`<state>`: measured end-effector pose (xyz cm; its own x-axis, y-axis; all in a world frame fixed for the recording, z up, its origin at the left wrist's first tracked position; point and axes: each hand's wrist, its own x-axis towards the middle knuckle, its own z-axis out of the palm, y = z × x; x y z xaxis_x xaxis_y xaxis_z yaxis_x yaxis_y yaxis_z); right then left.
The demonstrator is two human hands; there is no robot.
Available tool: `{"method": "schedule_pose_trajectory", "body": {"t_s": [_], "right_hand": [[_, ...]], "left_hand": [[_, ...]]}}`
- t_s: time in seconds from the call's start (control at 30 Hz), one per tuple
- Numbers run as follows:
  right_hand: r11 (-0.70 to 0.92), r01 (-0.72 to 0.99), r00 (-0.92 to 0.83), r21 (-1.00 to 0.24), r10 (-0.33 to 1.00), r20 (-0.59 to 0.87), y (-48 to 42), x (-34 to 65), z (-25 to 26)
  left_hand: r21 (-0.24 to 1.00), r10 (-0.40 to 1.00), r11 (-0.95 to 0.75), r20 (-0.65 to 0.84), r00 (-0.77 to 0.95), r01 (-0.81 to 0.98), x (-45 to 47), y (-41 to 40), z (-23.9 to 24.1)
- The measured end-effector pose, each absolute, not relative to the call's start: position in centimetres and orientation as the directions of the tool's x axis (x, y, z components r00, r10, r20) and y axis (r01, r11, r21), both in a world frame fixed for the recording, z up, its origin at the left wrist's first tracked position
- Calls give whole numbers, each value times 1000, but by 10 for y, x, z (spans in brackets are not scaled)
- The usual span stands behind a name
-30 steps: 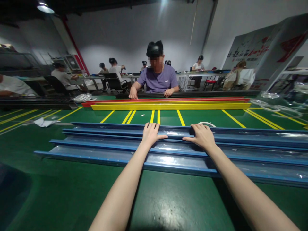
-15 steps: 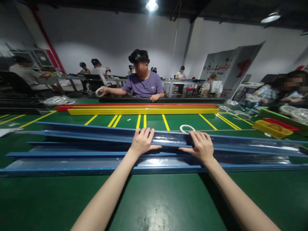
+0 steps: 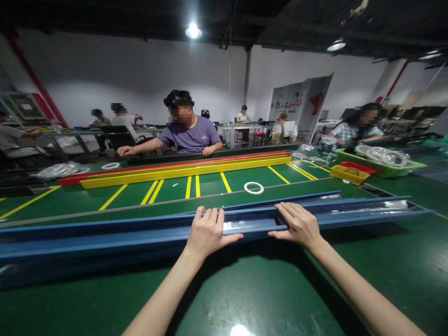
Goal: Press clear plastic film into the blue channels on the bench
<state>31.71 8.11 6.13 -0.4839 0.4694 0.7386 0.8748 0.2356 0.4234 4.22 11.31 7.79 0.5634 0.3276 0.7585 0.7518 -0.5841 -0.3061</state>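
Long blue channel-shaped rails [image 3: 105,238] lie across the green table [image 3: 262,289] in front of me, stacked close together, with clear film inside them. My left hand [image 3: 206,233] grips the near rail's edge, fingers over the top and thumb out to the right. My right hand [image 3: 297,225] holds the same rail a little to the right, fingers curled over its far lip. A white tape ring [image 3: 254,187] lies just beyond the rails.
Yellow [image 3: 182,171] and red rails [image 3: 175,163] lie across the table's far side, in front of a seated person in a purple shirt [image 3: 191,135]. A green tray of rings [image 3: 381,165] and a yellow tray [image 3: 350,173] stand at right. Other people sit behind.
The blue rails have come closer to me and gathered into a tighter stack, with both hands still on them. The view has swung right. The person opposite put a tape ring down.
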Motion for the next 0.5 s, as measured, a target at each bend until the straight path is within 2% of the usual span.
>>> {"method": "schedule_pose_trajectory", "body": {"t_s": [0.3, 0.5], "right_hand": [[207, 862, -491, 463, 567, 661, 11, 349, 44], [244, 874, -474, 419, 614, 631, -6, 353, 29]], "left_hand": [[-145, 445, -665, 711, 545, 732, 71, 51, 54], [-120, 486, -673, 672, 559, 730, 78, 36, 38]]}}
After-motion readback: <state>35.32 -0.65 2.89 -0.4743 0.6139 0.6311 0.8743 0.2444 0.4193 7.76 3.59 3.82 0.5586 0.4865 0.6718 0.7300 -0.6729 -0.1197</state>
